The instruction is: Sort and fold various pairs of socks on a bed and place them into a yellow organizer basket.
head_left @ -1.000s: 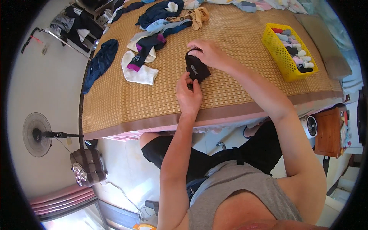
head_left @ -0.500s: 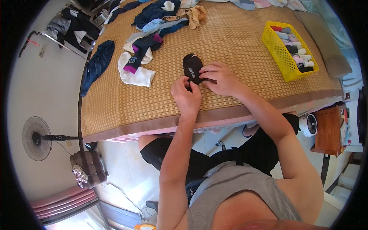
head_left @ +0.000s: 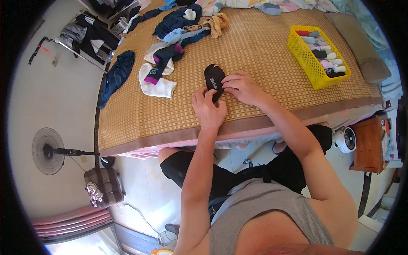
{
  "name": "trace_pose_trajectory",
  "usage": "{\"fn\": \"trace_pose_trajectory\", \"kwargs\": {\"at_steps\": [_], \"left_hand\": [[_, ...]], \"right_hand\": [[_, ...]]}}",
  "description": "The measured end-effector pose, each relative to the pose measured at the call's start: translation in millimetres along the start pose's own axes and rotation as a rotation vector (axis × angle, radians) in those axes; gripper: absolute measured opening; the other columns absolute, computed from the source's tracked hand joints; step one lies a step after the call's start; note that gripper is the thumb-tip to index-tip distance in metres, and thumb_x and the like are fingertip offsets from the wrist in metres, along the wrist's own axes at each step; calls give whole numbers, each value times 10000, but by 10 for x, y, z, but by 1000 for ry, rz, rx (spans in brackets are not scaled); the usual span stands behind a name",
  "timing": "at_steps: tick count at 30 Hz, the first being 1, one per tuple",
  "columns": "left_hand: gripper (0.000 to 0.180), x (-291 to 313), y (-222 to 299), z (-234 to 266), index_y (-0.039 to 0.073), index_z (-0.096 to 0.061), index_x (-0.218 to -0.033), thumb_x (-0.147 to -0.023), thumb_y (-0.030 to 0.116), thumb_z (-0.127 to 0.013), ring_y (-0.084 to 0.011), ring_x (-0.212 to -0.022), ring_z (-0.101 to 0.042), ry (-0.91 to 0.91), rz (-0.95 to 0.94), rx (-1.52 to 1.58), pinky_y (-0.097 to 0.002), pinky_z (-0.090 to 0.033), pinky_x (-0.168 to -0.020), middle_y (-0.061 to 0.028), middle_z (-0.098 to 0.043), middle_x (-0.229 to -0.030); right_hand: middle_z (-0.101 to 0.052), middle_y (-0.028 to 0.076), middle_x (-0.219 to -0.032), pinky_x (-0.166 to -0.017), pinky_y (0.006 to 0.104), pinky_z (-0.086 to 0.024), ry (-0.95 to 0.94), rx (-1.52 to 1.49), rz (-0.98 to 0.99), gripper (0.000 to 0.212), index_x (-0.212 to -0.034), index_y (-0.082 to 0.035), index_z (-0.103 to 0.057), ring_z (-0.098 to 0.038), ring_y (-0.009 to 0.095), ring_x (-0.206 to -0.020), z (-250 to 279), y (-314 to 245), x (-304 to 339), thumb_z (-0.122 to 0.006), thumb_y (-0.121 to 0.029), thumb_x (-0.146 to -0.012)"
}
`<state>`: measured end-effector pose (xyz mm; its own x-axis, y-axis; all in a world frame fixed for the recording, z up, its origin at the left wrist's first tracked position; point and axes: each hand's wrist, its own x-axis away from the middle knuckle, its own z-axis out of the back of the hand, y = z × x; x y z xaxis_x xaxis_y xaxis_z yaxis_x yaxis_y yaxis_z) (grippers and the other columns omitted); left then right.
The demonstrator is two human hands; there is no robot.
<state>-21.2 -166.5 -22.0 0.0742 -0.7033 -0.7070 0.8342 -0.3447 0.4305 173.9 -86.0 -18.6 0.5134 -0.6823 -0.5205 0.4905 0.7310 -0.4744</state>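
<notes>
From where I stand, a flat black fabric sock (head_left: 214, 77) with a rounded far end and pale lettering lies near the front edge of a tan woven mat (head_left: 263, 46) bordered in brown, between the person's two bare hands. The left hand (head_left: 208, 111) is at the sock's near end, fingers curled and thumb set apart from the forefinger, with the dark cloth showing in the gap; I cannot tell whether it pinches the fabric or only presses on it. The right hand (head_left: 244, 88) comes in from the other side, its bent fingertips touching the sock's right edge; the thumb is partly hidden, so I cannot tell how firmly it grips. To the left, a black sock with purple ends (head_left: 160, 66) lies across a white knitted sock (head_left: 156, 85), and farther left a crumpled navy garment (head_left: 117, 72) rests by the mat's edge. Over on the right stands a yellow perforated plastic basket (head_left: 307, 63), holding rows of small rolled cloth bundles (head_left: 319, 54) in white, grey, pink, red and black.
</notes>
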Motion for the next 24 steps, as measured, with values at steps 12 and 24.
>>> {"fn": "trace_pose_trajectory", "kwargs": {"at_steps": [12, 24], "left_hand": [[386, -118, -103, 299, 46, -775, -1263, -879, 11, -783, -438, -1252, -613, -246, -123, 61, -532, -502, -1091, -227, -657, -1346], [228, -153, -155, 82, -11, -823, -1068, -973, 194, -849, -413, -1186, -656, -196, 27, -42, -523, -502, -1036, -197, -719, -1256]], "right_hand": [[-805, 53, -1241, -1138, 443, -506, 23, -154, -1, 128, -1054, -71, -840, -689, 300, -1259, -4, 114, -27, -828, -142, -949], [-775, 70, -1290, -1172, 458, -494, -7, -128, -73, 147, -989, -65, -844, -673, 298, -1281, 48, 20, -31, -865, -197, -928]]}}
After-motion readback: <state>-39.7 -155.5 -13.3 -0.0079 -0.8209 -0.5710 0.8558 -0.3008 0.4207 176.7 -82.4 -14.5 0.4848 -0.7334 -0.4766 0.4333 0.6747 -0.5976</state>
